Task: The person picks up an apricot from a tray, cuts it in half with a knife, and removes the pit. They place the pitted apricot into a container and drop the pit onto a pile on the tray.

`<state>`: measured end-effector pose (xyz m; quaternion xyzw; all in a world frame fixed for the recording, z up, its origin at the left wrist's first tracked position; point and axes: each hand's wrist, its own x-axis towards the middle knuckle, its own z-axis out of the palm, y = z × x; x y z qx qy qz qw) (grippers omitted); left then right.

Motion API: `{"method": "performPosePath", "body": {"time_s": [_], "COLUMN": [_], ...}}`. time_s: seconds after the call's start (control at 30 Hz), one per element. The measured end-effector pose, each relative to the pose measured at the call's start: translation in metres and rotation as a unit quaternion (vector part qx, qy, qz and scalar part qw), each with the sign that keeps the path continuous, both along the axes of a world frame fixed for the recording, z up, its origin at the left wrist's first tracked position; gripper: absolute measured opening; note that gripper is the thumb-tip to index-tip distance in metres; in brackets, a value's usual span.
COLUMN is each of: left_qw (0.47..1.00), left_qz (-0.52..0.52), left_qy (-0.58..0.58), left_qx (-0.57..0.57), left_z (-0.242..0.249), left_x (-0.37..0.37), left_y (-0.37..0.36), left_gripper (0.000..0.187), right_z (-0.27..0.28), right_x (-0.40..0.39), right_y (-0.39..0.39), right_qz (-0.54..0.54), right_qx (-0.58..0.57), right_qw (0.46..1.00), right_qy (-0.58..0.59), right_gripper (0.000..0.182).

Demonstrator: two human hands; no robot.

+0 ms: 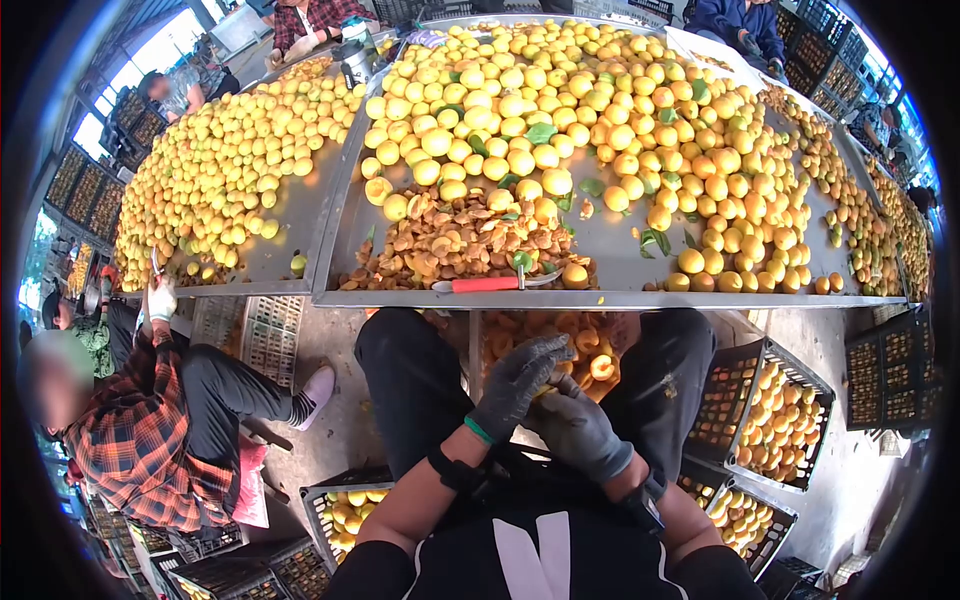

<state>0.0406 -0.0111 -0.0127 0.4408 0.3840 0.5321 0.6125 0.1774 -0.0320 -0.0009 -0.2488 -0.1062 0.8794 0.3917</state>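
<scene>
My left hand (pixel 520 382) and my right hand (pixel 582 428), both in dark gloves, meet above my lap. Their fingers are closed round a small yellow fruit (pixel 546 391), mostly hidden between them. Just beyond them, a crate of halved orange fruit (pixel 600 368) sits between my knees under the table edge. On the metal table (pixel 345 232) lie many yellow fruits (pixel 510 85), a heap of brown-orange pits and scraps (pixel 450 235), and a red-handled knife (pixel 485 285) at the front edge.
A co-worker in a plaid shirt (pixel 150 440) sits at the left, by another fruit-covered table section (pixel 290 235). Black crates of fruit stand at the right (pixel 780 410), lower right (pixel 745 520) and lower left (pixel 345 510). Other people work across the table.
</scene>
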Motion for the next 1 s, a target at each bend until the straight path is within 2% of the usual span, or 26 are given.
{"method": "performPosePath", "body": {"time_s": [0.07, 0.13, 0.17, 0.2, 0.3, 0.4, 0.47, 0.5, 0.57, 0.7, 0.73, 0.8, 0.83, 0.87, 0.9, 0.93, 0.97, 1.0], "left_qw": [0.991, 0.99, 0.989, 0.989, 0.99, 0.978, 0.926, 0.926, 0.963, 0.949, 0.941, 0.93, 0.964, 0.986, 0.986, 0.966, 0.935, 0.935], "left_qz": [-0.019, -0.025, -0.032, -0.033, -0.032, -0.033, -0.008, -0.007, -0.02, 0.001, 0.009, 0.018, 0.028, 0.035, 0.032, 0.054, 0.076, 0.073], "left_qy": [0.123, 0.128, 0.132, 0.131, 0.119, 0.185, 0.303, 0.303, 0.221, 0.247, 0.266, 0.287, 0.193, 0.095, 0.093, 0.187, 0.279, 0.278], "left_qx": [0.055, 0.059, 0.064, 0.064, 0.071, 0.094, 0.227, 0.227, 0.155, 0.195, 0.21, 0.227, 0.18, 0.131, 0.134, 0.169, 0.204, 0.207], "left_z": [0.006, 0.006, 0.006, 0.006, 0.004, -0.001, -0.006, -0.005, 0.001, -0.001, -0.001, 0.0, 0.002, 0.006, 0.01, 0.014, 0.019, 0.022], "left_x": [0.001, 0.005, 0.008, 0.009, 0.01, 0.009, 0.009, 0.009, 0.009, 0.006, 0.005, 0.0, -0.001, 0.0, -0.005, -0.016, -0.026, -0.034], "left_y": [0.0, -0.002, -0.003, -0.003, -0.004, -0.002, -0.001, -0.002, -0.002, 0.0, 0.002, 0.004, 0.006, 0.009, 0.013, 0.019, 0.026, 0.032], "left_gripper": [0.028, 0.027, 0.026, 0.026, 0.027, 0.028, 0.031, 0.031, 0.034, 0.039, 0.039, 0.04, 0.039, 0.039, 0.039, 0.041, 0.044, 0.044], "right_z": [-0.006, -0.007, -0.003, 0.0, -0.006, -0.015, -0.014, -0.012, -0.002, -0.002, 0.0, 0.009, 0.0, -0.003, -0.005, -0.008, -0.014, -0.01], "right_x": [0.001, 0.002, 0.0, -0.001, -0.005, -0.009, -0.008, -0.007, -0.007, -0.007, -0.007, -0.009, 0.004, 0.012, 0.018, 0.023, 0.027, 0.028], "right_y": [0.0, -0.004, -0.008, -0.01, -0.013, -0.017, -0.017, -0.016, -0.018, -0.017, -0.013, 0.001, 0.007, 0.01, 0.013, 0.015, 0.016, 0.018], "right_qz": [0.0, 0.001, -0.01, -0.021, -0.072, -0.096, -0.083, -0.07, -0.052, -0.037, -0.032, -0.01, 0.034, 0.031, 0.033, 0.035, 0.031, 0.027], "right_qx": [0.013, 0.025, 0.133, 0.237, 0.22, 0.211, 0.174, 0.139, 0.152, 0.22, 0.223, 0.106, 0.077, 0.079, 0.029, -0.022, -0.031, -0.029], "right_qw": [1.0, 0.999, 0.973, 0.914, 0.914, 0.919, 0.933, 0.945, 0.934, 0.907, 0.906, 0.97, 0.986, 0.985, 0.995, 0.998, 0.998, 0.998], "right_qy": [-0.021, -0.044, -0.189, -0.328, -0.333, -0.319, -0.305, -0.288, -0.318, -0.358, -0.357, -0.22, -0.146, -0.148, -0.093, -0.038, -0.045, -0.045], "right_gripper": [0.03, 0.03, 0.027, 0.025, 0.019, 0.023, 0.027, 0.03, 0.032, 0.032, 0.032, 0.029, 0.026, 0.026, 0.029, 0.031, 0.031, 0.031]}}
